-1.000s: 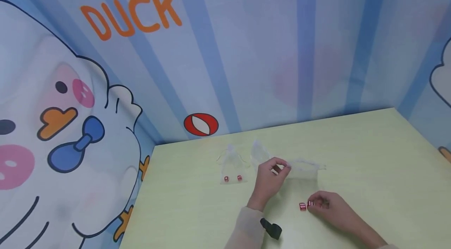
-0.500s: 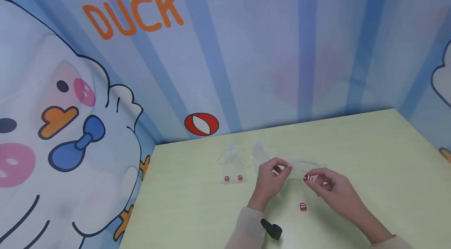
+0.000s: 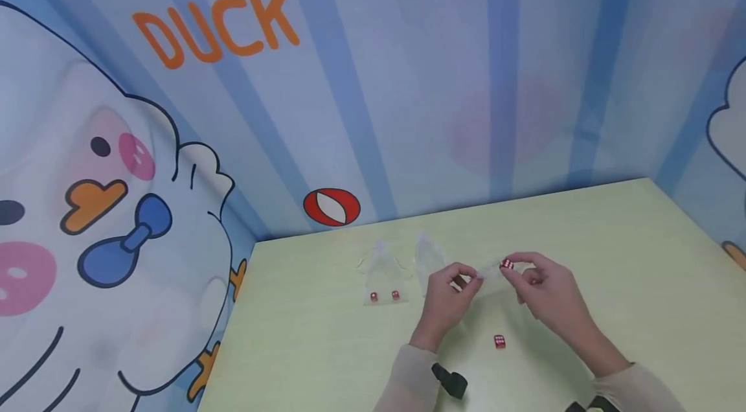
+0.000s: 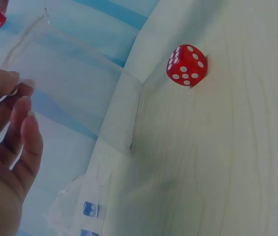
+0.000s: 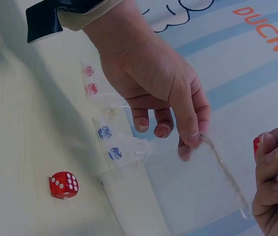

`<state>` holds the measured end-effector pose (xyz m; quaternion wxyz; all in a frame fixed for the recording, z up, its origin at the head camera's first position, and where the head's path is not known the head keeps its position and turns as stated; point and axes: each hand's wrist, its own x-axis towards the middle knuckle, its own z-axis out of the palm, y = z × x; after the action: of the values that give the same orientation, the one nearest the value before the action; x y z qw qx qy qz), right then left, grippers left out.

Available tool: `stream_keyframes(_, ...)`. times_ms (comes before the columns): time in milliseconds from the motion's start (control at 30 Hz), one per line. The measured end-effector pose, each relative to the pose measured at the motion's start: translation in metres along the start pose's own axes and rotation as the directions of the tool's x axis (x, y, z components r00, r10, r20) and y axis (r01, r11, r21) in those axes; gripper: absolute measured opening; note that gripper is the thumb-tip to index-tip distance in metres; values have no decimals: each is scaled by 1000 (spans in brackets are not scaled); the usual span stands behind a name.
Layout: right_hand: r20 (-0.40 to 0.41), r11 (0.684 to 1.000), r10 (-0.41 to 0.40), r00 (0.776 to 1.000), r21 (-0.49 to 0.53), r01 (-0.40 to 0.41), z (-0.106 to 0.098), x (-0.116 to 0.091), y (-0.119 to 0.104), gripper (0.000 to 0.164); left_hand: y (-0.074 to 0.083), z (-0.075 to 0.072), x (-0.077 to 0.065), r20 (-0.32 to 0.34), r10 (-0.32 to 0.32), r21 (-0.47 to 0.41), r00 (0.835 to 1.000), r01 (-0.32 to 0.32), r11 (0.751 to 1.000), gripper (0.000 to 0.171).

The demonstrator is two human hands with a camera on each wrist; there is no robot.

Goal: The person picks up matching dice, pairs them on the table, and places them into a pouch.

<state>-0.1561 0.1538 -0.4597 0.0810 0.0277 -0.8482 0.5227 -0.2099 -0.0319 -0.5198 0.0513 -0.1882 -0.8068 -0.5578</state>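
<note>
My left hand (image 3: 445,298) pinches the rim of a sheer white drawstring pouch (image 4: 79,83) between thumb and forefinger. The pouch hangs above the table, and through it I see no dice. At its top edge, my right hand (image 3: 550,292) pinches a red die (image 3: 507,264) with white pips between thumb and fingertip. Another red die (image 3: 500,341) sits on the table below both hands; the left wrist view shows it large, near the pouch's lower edge.
Farther left lies a sheer pouch (image 3: 381,273) holding two red dice. Beside it is another pouch (image 3: 428,260), partly behind my left hand, with two blue dice (image 5: 105,132) visible from the right wrist. A striped duck-print backdrop (image 3: 419,75) stands behind the pale table (image 3: 303,334).
My right hand has picked up one of the two loose red dice and raised it to the pouch's top edge. The left hand has kept its place on the rim.
</note>
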Motion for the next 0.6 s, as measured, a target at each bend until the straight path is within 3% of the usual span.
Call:
stream_keyframes(200,-17,999,5,1000,-36,-6,-1,5,-2,33,0,1,1,2,5,2,1000,-5,1000,5)
stream_keyframes(433,-13,1000,18,1000,-22,-19,1,7,3,40,-1,0,1,6,22,-8,1000,-22,1000,4)
stream_keyframes(600,-27,1000,8,1000,-10,-8,3,5,6,35,-1,1,2,8,27,-12,1000,-27,1000,5)
